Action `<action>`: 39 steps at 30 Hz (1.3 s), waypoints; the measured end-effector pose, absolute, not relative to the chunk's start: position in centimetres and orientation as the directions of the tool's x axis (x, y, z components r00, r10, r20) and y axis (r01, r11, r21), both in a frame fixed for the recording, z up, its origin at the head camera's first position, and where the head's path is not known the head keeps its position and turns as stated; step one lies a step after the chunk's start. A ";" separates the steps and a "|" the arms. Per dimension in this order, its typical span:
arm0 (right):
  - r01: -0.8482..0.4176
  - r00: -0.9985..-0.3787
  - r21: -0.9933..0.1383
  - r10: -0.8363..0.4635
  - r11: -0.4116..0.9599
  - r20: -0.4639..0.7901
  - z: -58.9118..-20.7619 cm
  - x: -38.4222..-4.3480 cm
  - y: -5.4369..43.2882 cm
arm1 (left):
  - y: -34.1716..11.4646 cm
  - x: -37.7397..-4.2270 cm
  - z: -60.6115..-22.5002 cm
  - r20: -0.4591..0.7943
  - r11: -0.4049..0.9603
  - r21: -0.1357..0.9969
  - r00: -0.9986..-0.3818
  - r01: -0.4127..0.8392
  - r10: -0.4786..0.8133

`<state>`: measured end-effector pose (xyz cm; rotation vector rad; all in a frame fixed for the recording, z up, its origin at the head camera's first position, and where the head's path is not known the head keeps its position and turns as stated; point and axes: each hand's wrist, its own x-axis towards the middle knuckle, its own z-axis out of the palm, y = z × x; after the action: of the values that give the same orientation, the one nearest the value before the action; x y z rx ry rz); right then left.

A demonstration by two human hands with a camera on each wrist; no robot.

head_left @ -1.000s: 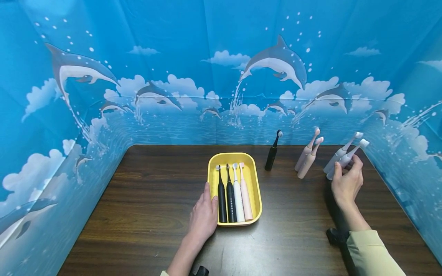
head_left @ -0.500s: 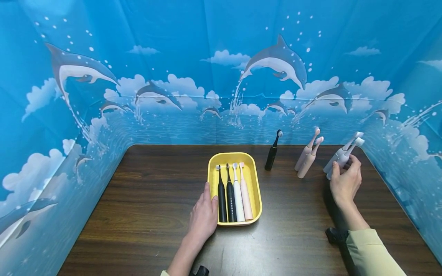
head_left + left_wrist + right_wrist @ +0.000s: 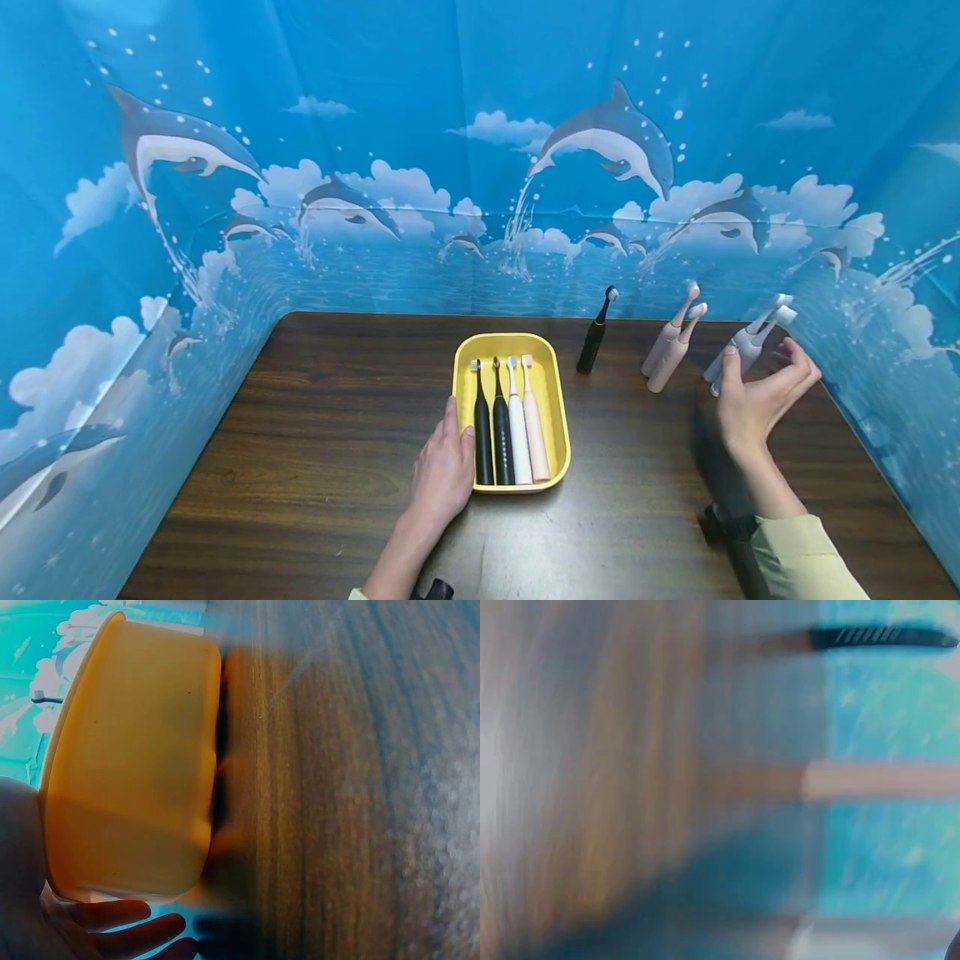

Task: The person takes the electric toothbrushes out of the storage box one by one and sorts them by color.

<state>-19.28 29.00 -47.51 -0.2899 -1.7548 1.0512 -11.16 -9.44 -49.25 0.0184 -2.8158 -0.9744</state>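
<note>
Your left hand [image 3: 442, 467] rests against the left side of the yellow tray [image 3: 555, 417], towards its near end. Its fingers are straight, as the left wrist view confirms, lying along the wall without curling round it; your thumb is at the rim.

The tray stands near the middle of the table [image 3: 337, 433] and contains four toothbrushes laid side by side, heads to the far end. From left to right you have a plain black brush [image 3: 483, 437], a black brush with a row of marks [image 3: 502, 442], a white brush [image 3: 519, 442] and a pink brush [image 3: 536, 442].

Your right hand [image 3: 761, 404] is at the far right, beside two pale upright toothbrushes, the nearer [image 3: 750, 351] and the farther [image 3: 716, 364]. Its thumb and fingers are well parted, with no grip on either; whether your thumb touches the nearer one cannot be determined. The right wrist view is blurred and shows only a dark sliver at its edge.

To the left of that pair stand two pink toothbrushes, one nearer [image 3: 667, 367] and one farther [image 3: 660, 344]. Further left, just beyond the tray's right side, one black toothbrush [image 3: 592, 346] stands upright. Behind the table hangs a blue dolphin-print backdrop [image 3: 405, 83].
</note>
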 end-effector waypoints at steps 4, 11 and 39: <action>-0.436 -0.417 -0.712 0.578 0.551 0.702 -44.0 -16.9 24.2 | -9.4 -11.1 -49.2 0.146 0.785 0.618 -0.987 0.039 -0.066; -0.619 -0.511 -0.607 0.333 0.498 0.793 -44.0 -16.2 17.9 | -9.4 -11.4 -49.1 0.164 0.784 0.619 -0.984 0.046 -0.072; 0.166 -0.981 -0.869 -0.010 0.466 -0.193 -47.7 -20.0 5.7 | -9.3 -11.3 -49.3 0.167 0.803 0.595 -0.984 0.044 -0.070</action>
<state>-20.04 5.74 -47.70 -0.1517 -2.8325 1.7117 -11.33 -9.28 -49.26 0.0209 -2.8095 -0.9331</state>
